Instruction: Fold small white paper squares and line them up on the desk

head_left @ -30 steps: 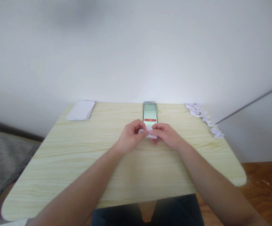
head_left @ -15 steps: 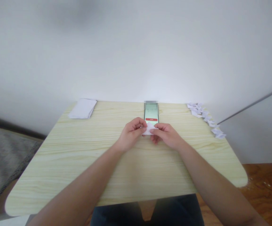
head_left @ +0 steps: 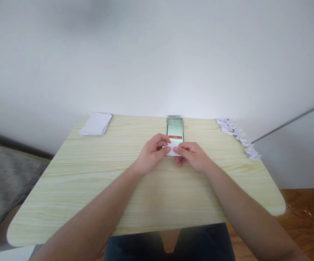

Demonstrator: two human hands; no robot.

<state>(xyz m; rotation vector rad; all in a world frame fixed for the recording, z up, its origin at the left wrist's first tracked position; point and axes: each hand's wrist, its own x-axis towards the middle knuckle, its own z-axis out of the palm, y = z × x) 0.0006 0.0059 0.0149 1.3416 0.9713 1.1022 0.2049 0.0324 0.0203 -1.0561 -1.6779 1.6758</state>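
A small folded piece of white paper [head_left: 172,152] is held between both hands above the middle of the table. My left hand [head_left: 154,150] is closed on its left side, thumb pressed on the near face. On the right side, my right hand [head_left: 191,155] pinches it with thumb and index finger, other fingers curled below. Just behind the paper lies a phone [head_left: 175,131] with a lit green screen and a red bar; the paper and fingers hide its lower end.
A stack of white paper sheets [head_left: 95,124] lies at the table's back left. Several folded white paper pieces [head_left: 238,136] line the right edge. The pale wood-grain table [head_left: 91,174] meets a white wall [head_left: 157,65] at the back.
Both thumbs have shifted slightly on the paper, whose upper part now looks flatter. The hands stay in nearly the same place.
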